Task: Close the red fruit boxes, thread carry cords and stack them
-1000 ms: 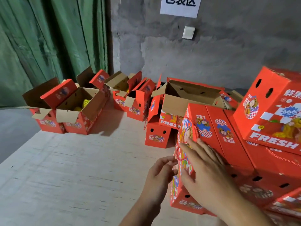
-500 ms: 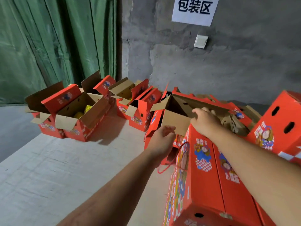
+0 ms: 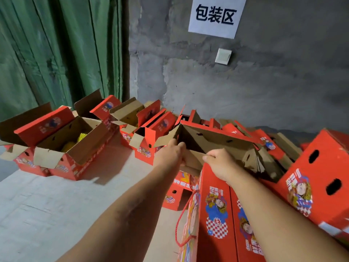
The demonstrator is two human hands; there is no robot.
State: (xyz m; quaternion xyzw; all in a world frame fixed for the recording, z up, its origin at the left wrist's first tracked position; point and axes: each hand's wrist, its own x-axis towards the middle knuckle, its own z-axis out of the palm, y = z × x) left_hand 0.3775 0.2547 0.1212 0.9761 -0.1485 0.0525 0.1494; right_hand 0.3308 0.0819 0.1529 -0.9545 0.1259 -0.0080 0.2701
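Observation:
An open red fruit box (image 3: 217, 142) with brown cardboard flaps sits on top of other boxes in the middle. My left hand (image 3: 170, 154) grips its near left flap edge. My right hand (image 3: 220, 163) grips the near flap further right, fingers curled over the cardboard. In front stands a closed red box (image 3: 217, 214) with a red carry cord (image 3: 181, 224) hanging from its left end. Another closed red box (image 3: 317, 178) with oval holes sits at the right.
Several open red boxes (image 3: 71, 148) stand along the back left of the pale table (image 3: 56, 205), one showing yellow fruit (image 3: 82, 137). Behind are a green curtain (image 3: 56, 53) and a grey wall with a paper sign (image 3: 215, 16). More folded boxes (image 3: 264, 142) pile up behind.
Both hands left the closed box with the cord and reached forward to the open box behind it; both now hold its near flaps. The view tilted up.

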